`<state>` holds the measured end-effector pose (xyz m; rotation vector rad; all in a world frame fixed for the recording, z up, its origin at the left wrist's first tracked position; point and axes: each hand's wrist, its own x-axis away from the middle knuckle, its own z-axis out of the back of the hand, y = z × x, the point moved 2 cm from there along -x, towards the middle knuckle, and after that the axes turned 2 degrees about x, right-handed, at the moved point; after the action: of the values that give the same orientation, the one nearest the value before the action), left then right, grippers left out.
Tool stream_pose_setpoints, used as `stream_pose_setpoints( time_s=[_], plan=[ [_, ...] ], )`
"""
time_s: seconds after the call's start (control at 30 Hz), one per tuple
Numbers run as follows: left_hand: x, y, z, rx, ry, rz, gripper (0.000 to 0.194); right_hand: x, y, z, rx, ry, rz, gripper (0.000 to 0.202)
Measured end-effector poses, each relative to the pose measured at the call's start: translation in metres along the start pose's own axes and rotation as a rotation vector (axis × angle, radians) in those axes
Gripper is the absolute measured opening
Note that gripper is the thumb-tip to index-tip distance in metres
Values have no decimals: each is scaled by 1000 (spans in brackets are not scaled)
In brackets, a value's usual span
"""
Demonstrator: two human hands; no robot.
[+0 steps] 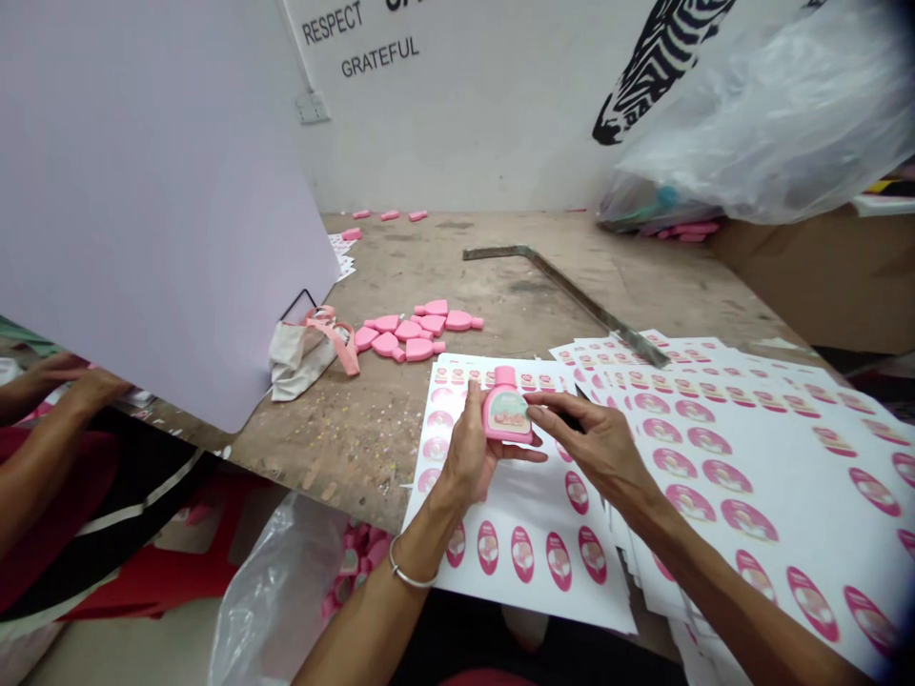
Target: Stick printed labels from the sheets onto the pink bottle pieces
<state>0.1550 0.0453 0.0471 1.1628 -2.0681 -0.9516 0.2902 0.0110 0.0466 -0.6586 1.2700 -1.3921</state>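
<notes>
While the left hand (470, 446) grips a pink bottle (503, 393), likely to steady it, the right hand (599, 440), fingertips pressed together, touches its label (510, 413).

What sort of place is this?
Most likely a small workshop or packing room. The worn workbench bears sheets of printed pink labels and a cluster of pink bottle-shaped pieces, and the left hand holds a similar piece with a label on its front.
</notes>
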Motion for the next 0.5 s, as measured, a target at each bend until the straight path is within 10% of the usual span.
stream_pose_setpoints(
  time_s=[0.5],
  plan=[
    [-1, 0, 6, 22, -87, -7, 40, 0, 0, -2, 72, 35, 52, 34]
  ],
)
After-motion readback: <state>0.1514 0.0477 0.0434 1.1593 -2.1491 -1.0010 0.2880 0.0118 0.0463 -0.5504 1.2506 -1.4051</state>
